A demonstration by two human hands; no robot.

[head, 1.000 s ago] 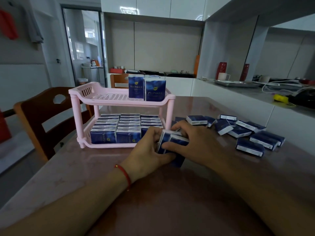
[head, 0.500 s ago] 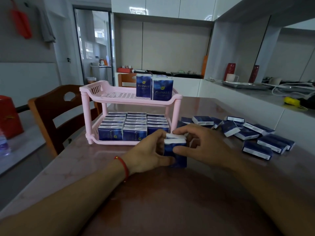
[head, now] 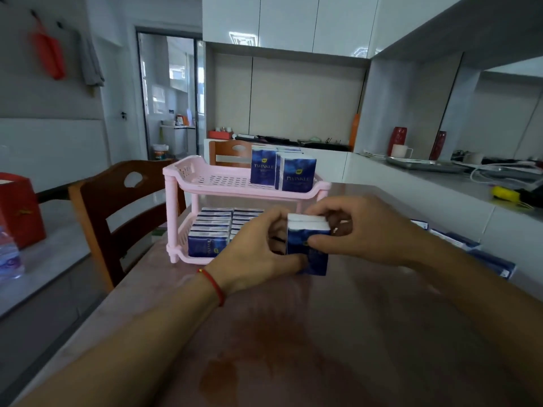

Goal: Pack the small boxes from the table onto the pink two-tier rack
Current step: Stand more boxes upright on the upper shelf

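A small bundle of blue boxes [head: 308,245] stands upright just above the table, white ends up. My left hand [head: 258,248] grips its left side and my right hand [head: 361,227] grips its right side, thumb across the front. Behind them stands the pink two-tier rack [head: 205,183]. Its lower tier holds several flat rows of blue boxes [head: 210,233]. Upright blue boxes [head: 282,170] stand at the right end of its top tier. More loose blue boxes [head: 470,245] lie on the table at the right, partly hidden by my right forearm.
The brown table [head: 293,348] runs toward me. A wooden chair [head: 117,207] stands left of the rack and another behind it. A red box [head: 17,210] and a water bottle [head: 8,254] sit at far left. A white counter [head: 440,183] borders the right.
Both hands have stood the gathered boxes upright and lifted them slightly off the table. The camera has tilted up and right, so the rack sits further left in view.
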